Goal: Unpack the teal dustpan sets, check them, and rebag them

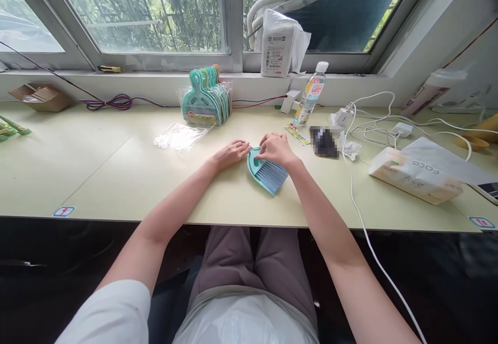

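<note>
On the table lies a small teal dustpan with a hand brush set in it, its blue-grey bristles pointing toward the table's front edge. My right hand is closed on the brush's upper part, thumb and fingers bent down, covering the handle. From the left, my left hand reaches low over the table, its fingertips closed at the dustpan's upper left rim. Behind, a stack of similar teal dustpan sets stands in clear wrapping. A crumpled clear plastic bag lies in front of the stack.
At right stand a plastic bottle and a tissue pack, with a yellow-green card, a blurred dark object and white cables. A cardboard box and coiled wires lie back left.
</note>
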Available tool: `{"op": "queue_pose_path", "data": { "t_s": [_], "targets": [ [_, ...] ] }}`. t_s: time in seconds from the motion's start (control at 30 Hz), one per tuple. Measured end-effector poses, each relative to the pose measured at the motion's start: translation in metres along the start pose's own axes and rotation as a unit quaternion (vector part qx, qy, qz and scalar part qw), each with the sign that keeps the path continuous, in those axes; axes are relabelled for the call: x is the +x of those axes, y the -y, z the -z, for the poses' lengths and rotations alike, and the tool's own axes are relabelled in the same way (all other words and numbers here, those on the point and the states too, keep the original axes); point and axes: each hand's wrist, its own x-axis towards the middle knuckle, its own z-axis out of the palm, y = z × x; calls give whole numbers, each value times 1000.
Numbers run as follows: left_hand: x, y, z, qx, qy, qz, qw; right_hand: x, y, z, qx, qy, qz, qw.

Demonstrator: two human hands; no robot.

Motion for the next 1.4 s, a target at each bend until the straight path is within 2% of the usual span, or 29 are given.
{"op": "queue_pose_path", "data": {
  "t_s": [0.33,0.7,0.9,1.0,1.07,1.1,1.17,1.23,1.33,1.4],
  "targets": [
    [3,-2,4,-137,-1,70,988,1,-8,-7,57,11,-2,998],
    [3,-3,2,-91,27,58,994,2,-8,-13,77,38,-22,996],
    [-1,-1,1,-127,-8,104,986,0,-5,-16,86,39,-25,995],
    [-1,-3,5,-133,-84,185,970,0,1,-13,61,8,-50,997],
    [1,-5,7,-152,-163,271,936,0,5,-11,55,-19,-76,995],
    [3,-7,7,-180,-196,315,911,1,7,-11,56,-33,-90,994],
    [9,-12,7,-296,-217,387,846,1,10,-12,62,-69,-113,989],
    [15,-20,6,-474,-163,404,765,2,12,-15,70,-111,-130,983],
    [22,-34,9,-679,-57,354,641,5,9,-20,93,-154,-129,975],
    [24,-41,11,-724,-46,345,596,8,0,-21,112,-179,-114,971]
  ]
}}
